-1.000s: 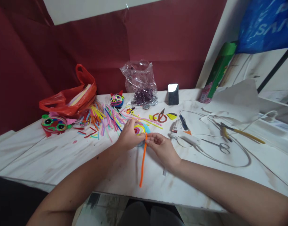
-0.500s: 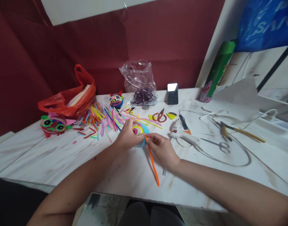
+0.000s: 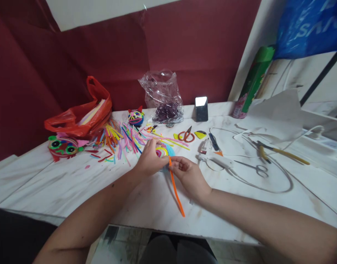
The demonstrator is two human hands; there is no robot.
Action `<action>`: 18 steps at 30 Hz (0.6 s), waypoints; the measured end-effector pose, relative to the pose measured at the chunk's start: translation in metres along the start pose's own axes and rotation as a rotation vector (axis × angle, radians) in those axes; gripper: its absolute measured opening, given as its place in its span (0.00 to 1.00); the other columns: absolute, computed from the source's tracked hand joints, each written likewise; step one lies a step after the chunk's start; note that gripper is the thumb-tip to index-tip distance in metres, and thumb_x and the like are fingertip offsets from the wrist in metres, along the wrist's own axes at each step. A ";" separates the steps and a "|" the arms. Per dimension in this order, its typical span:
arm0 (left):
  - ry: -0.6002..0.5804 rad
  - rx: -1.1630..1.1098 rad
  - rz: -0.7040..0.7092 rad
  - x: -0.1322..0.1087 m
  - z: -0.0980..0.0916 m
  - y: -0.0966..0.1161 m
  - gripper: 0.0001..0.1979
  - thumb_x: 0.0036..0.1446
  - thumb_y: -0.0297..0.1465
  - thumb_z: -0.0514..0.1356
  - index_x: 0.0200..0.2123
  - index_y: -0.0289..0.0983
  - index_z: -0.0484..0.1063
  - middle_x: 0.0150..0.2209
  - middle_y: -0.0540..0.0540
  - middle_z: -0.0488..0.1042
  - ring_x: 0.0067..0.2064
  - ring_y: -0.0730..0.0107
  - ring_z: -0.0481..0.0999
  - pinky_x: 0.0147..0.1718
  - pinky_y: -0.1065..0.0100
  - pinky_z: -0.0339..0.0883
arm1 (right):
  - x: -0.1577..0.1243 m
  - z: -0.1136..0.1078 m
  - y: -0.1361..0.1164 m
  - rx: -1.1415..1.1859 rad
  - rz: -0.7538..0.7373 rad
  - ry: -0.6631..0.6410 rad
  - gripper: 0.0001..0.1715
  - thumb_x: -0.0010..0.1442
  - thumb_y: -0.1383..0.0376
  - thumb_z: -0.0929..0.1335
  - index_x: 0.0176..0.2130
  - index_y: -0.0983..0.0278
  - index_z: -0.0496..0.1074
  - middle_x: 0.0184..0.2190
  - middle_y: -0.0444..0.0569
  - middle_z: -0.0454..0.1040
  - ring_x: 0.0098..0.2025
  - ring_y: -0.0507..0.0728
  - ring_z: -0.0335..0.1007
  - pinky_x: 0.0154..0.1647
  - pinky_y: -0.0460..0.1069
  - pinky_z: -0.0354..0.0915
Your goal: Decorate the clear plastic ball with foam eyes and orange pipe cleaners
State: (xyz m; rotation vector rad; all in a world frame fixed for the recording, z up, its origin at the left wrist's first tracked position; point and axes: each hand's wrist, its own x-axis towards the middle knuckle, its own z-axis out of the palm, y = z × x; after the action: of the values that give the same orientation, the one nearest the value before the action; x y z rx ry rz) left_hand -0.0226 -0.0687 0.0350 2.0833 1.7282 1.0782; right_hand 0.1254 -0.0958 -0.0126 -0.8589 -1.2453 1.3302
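Note:
A round craft piece with yellow, pink and light blue bands (image 3: pixel 170 150) is held above the table by my left hand (image 3: pixel 151 158), whose fingers wrap its left side and partly hide it. An orange pipe cleaner (image 3: pixel 176 191) runs from the piece's near right edge down toward the table's front. My right hand (image 3: pixel 188 172) pinches this orange strip near its upper end, close to my left thumb.
Loose pipe cleaners (image 3: pixel 127 141), a red bag (image 3: pixel 74 117) and two animal-face crafts (image 3: pixel 64 146) lie left and behind. Orange-handled scissors (image 3: pixel 186 136), a glue gun (image 3: pixel 219 160), silver scissors (image 3: pixel 261 170), pliers (image 3: pixel 284 154) and a white cable lie right.
The free end of the orange strip has shifted slightly left. Both hands keep nearly the same place and hold.

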 end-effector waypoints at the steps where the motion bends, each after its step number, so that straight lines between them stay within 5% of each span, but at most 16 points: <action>1: 0.001 -0.002 -0.002 0.000 0.000 -0.001 0.19 0.42 0.29 0.60 0.40 0.40 0.60 0.44 0.45 0.67 0.51 0.60 0.68 0.51 0.59 0.64 | 0.000 0.000 0.001 -0.018 -0.011 -0.005 0.18 0.48 0.57 0.72 0.38 0.63 0.75 0.28 0.46 0.78 0.32 0.55 0.74 0.38 0.51 0.70; 9: -0.005 0.005 -0.014 0.001 0.000 -0.002 0.19 0.42 0.29 0.59 0.41 0.40 0.60 0.45 0.45 0.67 0.52 0.60 0.68 0.53 0.59 0.63 | 0.002 -0.002 0.005 -0.154 -0.147 -0.003 0.14 0.53 0.61 0.69 0.40 0.60 0.79 0.39 0.49 0.81 0.41 0.58 0.76 0.48 0.55 0.70; 18: -0.032 -0.025 0.000 0.001 -0.002 -0.007 0.20 0.45 0.31 0.60 0.43 0.39 0.60 0.47 0.43 0.67 0.53 0.59 0.68 0.53 0.58 0.62 | 0.005 -0.008 0.004 -0.445 -0.423 -0.050 0.16 0.60 0.68 0.63 0.42 0.59 0.78 0.36 0.50 0.77 0.41 0.57 0.73 0.46 0.53 0.70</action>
State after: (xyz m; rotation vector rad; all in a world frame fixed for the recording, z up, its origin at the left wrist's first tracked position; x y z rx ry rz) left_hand -0.0286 -0.0661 0.0326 2.0741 1.6918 1.0546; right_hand 0.1312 -0.0888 -0.0176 -0.8053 -1.6890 0.7513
